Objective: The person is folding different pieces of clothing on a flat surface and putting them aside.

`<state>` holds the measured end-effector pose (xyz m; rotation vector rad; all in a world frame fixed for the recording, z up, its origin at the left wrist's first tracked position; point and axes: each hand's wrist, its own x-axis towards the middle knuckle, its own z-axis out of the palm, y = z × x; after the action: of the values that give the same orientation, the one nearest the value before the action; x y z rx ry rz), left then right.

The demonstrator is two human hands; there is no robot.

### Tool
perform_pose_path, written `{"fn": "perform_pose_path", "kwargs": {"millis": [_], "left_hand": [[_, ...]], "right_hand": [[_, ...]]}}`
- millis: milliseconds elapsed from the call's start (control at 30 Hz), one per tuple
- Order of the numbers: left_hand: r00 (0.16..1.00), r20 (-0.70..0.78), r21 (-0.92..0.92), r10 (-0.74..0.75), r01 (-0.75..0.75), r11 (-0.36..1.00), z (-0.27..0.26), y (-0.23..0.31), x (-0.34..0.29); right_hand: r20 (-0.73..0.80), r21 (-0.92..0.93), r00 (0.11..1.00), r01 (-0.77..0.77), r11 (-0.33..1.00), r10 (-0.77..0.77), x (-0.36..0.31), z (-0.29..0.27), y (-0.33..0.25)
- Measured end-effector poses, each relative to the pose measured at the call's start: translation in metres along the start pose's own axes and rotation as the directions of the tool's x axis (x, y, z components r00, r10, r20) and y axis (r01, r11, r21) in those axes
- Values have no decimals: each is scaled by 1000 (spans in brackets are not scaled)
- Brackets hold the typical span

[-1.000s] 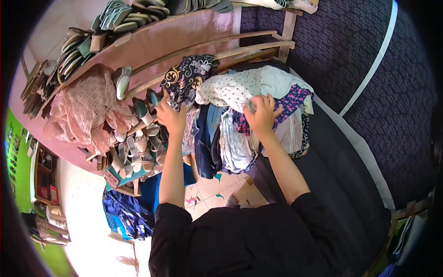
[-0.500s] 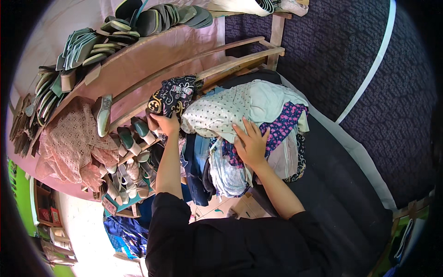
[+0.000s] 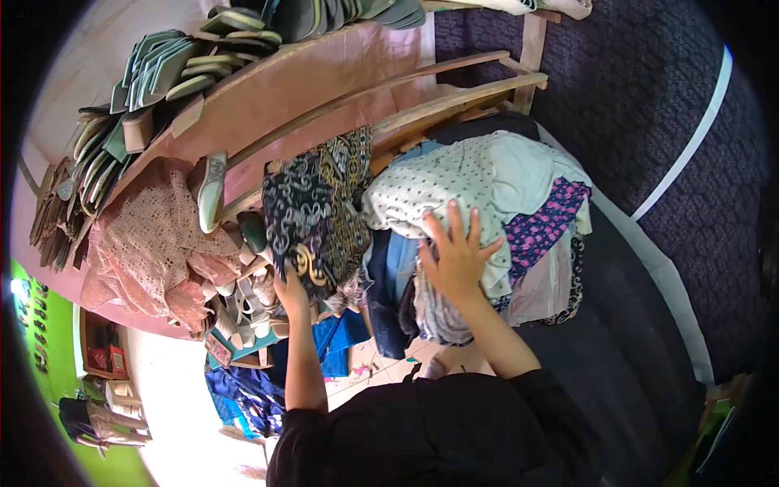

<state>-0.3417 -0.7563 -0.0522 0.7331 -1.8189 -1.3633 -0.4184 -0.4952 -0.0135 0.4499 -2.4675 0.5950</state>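
Note:
My left hand grips the lower edge of a black batik cloth with white and gold curling patterns. The cloth hangs spread out to the left of a heap of clothes, and its right edge reaches that heap. My right hand lies with fingers spread on the near side of the heap, on a white dotted cloth. Under and beside it show a navy cloth with pink flowers, blue denim and a greyish bunched cloth.
Shoe racks curve along the far left, with stacked soles on top. A pink lace cloth drapes over the rack near a pale shoe. The heap rests on a dark padded surface. A person stands far left.
My left hand has drawn the batik cloth toward me, and it now hangs longer and more unfolded. My right hand stays spread on the heap. The whole view has shifted.

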Motion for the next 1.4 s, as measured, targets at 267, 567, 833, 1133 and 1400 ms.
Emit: {"fn": "perform_pose_path", "kwargs": {"millis": [267,567,833,1133,1400], "left_hand": [[998,-29,57,-59,60,997,-113,-105,-64],[919,196,24,-341,344,939,-100,-226,-63],[872,173,257,458,-489,834,-20,-87,26],[915,200,225,350,-390,893,46,-52,95],[910,412,352,45,-205,913,-82,-199,-18]], "right_hand": [[-70,-223,997,-54,973,39,5,4,-6],[-173,-301,984,-98,949,47,0,19,-19],[-321,-316,947,-114,942,7,-12,34,-4],[-334,-307,943,-105,946,-3,-13,41,-6],[-350,-329,937,-124,936,1,-11,41,-1]]}}
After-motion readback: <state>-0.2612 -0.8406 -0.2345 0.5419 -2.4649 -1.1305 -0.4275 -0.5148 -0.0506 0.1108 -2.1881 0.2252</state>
